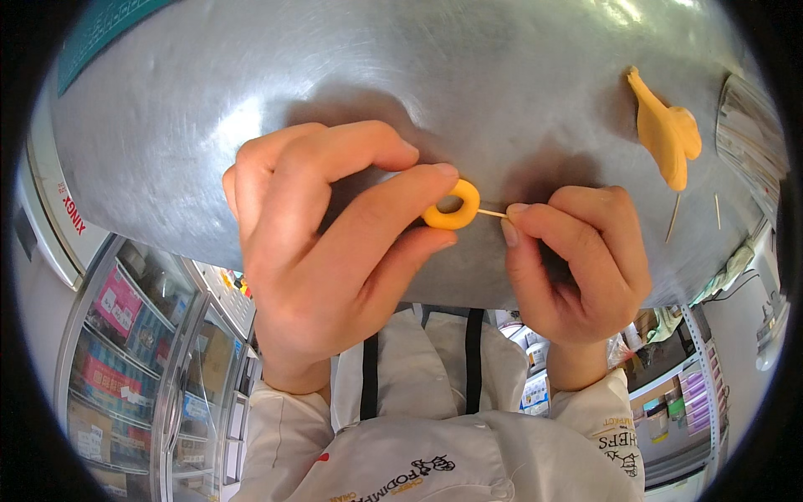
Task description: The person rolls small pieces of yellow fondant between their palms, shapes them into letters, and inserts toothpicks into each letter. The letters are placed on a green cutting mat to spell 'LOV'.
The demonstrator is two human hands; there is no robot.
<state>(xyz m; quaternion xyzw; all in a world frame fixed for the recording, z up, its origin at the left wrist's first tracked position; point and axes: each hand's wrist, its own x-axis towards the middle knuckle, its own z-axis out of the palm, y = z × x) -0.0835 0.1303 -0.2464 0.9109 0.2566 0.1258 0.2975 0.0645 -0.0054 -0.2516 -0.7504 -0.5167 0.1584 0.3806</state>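
Between the thumb and index finger of my left hand (320, 232) is a small yellow ring (467, 213) that looks like modelling dough or fondant. My right hand (577, 257) pinches the end of a thin wooden toothpick (492, 213). Its other end meets the right side of the ring; how deep it goes in, if at all, is hidden. Both hands are raised over a scratched metal tabletop (502, 75). To the right lies a yellow moulded piece (665, 132) with a narrow neck and rounded lobes, and a toothpick (673, 219) extends from its lower end.
Another short toothpick (718, 211) lies right of the moulded piece. A clear plastic-looking container or wrap (749, 135) is at the right edge. A green cutting mat (106, 31) covers the far left corner. Below the table are a glass-door cabinet (125, 357) and shelves with jars (674, 401).
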